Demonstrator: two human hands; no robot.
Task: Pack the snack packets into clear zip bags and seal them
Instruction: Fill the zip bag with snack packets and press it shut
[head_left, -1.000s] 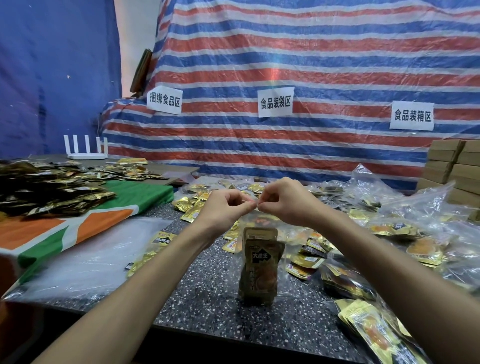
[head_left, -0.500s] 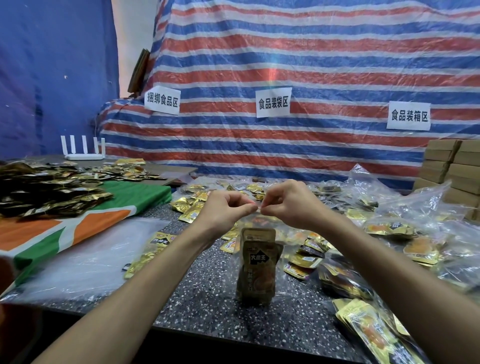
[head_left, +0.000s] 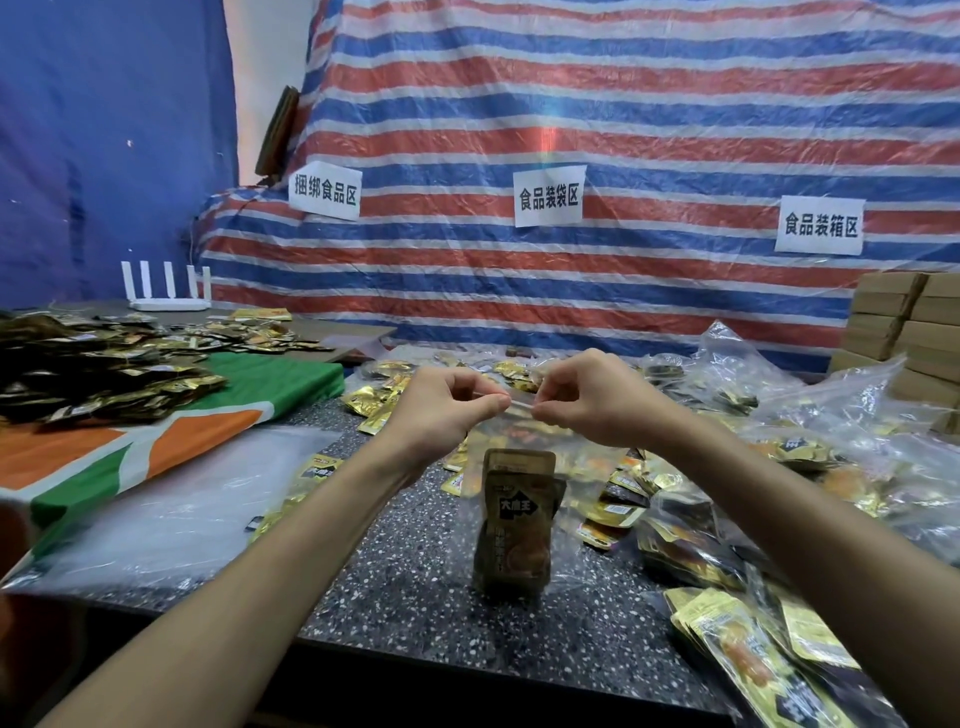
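both hands, l (head_left: 441, 410) & r (head_left: 587, 402), pinch zip bag (head_left: 519, 431) top w/ snack packets (head_left: 517, 525) inside.

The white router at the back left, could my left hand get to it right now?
Probably not as things stand. The left hand pinches the top of the zip bag, and the router stands at the far back corner beyond the heap of packets.

Left hand (head_left: 441, 410) and right hand (head_left: 592, 402) parted along zip strip (head_left: 519, 402).
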